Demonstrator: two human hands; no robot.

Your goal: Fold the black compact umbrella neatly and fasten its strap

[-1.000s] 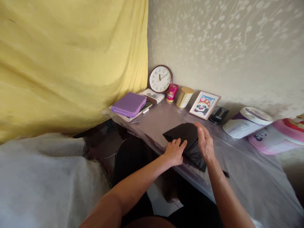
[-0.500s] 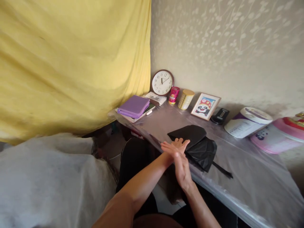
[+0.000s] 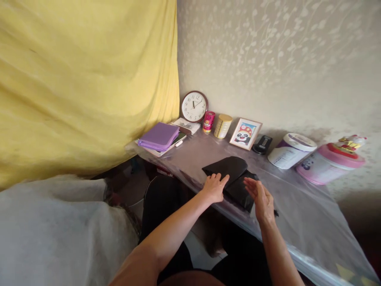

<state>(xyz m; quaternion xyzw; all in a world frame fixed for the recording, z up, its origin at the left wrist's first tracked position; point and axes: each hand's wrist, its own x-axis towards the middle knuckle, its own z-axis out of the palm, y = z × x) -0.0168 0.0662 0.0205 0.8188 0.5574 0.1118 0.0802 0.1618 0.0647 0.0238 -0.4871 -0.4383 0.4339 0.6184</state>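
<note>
A black folded fabric item [image 3: 228,169] with overlapping panels lies near the table's front edge; its exact kind is unclear. My left hand [image 3: 214,188] rests on its near left part, palm down with the fingers spread. Over the right part of the fabric is my right hand [image 3: 262,200], turned on its side with fingers stretched out and holding nothing. It hides some of the fabric and most of the dark strap at the right end. Whether the right fingertips touch the fabric, I cannot tell.
Plastic sheeting covers the table [image 3: 300,210]. Along the wall stand a clock [image 3: 194,106], a pink can [image 3: 208,121], a yellow tin [image 3: 223,126], a framed panda picture [image 3: 245,134], a black device [image 3: 262,144] and two tubs [image 3: 291,151]. A purple binder [image 3: 159,136] lies at left.
My right hand has moved right, away from my left wrist, to over the right part of the fabric. My left hand stays on the fabric. The view has shifted slightly right.
</note>
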